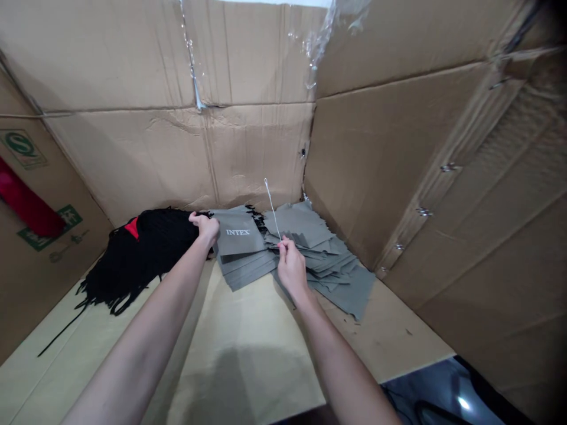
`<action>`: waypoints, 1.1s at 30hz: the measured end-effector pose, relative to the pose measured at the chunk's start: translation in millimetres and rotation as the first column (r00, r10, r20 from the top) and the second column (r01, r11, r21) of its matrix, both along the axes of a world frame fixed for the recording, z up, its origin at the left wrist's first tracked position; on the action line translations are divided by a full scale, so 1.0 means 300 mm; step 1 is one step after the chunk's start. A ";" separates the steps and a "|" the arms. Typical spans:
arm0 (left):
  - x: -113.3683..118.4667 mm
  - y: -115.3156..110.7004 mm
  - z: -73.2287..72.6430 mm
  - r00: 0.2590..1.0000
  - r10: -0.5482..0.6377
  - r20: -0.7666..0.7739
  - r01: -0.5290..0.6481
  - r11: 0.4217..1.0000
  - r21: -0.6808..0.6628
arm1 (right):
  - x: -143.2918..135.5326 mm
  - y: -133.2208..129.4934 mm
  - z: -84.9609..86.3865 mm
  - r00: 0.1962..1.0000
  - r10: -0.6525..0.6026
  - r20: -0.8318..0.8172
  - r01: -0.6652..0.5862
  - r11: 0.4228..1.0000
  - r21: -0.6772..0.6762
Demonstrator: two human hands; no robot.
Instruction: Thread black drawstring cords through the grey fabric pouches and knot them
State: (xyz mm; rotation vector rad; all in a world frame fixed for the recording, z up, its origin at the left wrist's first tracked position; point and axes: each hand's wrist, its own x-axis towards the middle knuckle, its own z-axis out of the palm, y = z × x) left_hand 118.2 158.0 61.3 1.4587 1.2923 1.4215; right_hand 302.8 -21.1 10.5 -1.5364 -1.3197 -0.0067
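A grey fabric piece printed INTEX (238,232) lies over a stack of grey pieces (250,270) at the centre. My left hand (205,226) is closed at its upper left edge, beside a heap of black cords (142,257). My right hand (291,262) pinches the lower end of a thin white looped wire (273,206), which points up and slightly left. Next to that hand, more grey pieces (330,254) are piled unevenly. What my left fingertips grip is too small to make out.
Tall cardboard walls (261,147) stand behind and on both sides. A red strip (29,198) hangs at the left, and a small red piece (132,228) rests on the black heap. The pale tabletop (248,354) ends at the lower right.
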 end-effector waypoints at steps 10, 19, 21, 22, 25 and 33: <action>0.017 -0.242 -0.110 0.414 -0.200 -0.888 0.455 0.891 0.012 | -0.006 -0.006 0.010 1.000 -0.013 0.007 0.013 1.000 0.028; 0.037 -0.225 -0.074 0.316 -0.114 -0.942 0.439 0.898 0.039 | -0.019 -0.017 0.022 1.000 0.006 -0.030 -0.005 1.000 0.027; 0.047 -0.225 -0.074 0.336 -0.118 -0.934 0.401 0.916 0.029 | -0.024 -0.023 0.027 0.993 0.039 -0.109 -0.036 0.999 0.028; 0.055 -0.230 -0.078 0.350 -0.121 -0.929 0.390 0.921 0.027 | -0.026 -0.027 0.031 0.989 0.044 -0.143 -0.041 0.999 0.027; 0.096 -0.254 -0.086 0.410 -0.130 -0.903 0.393 0.918 0.047 | -0.031 -0.041 0.048 0.985 -0.027 -0.172 0.036 0.998 0.052; 0.337 -0.321 0.012 0.561 -0.273 -0.782 0.665 0.711 0.228 | 0.025 -0.067 0.090 0.926 -0.274 -0.258 0.319 0.936 0.151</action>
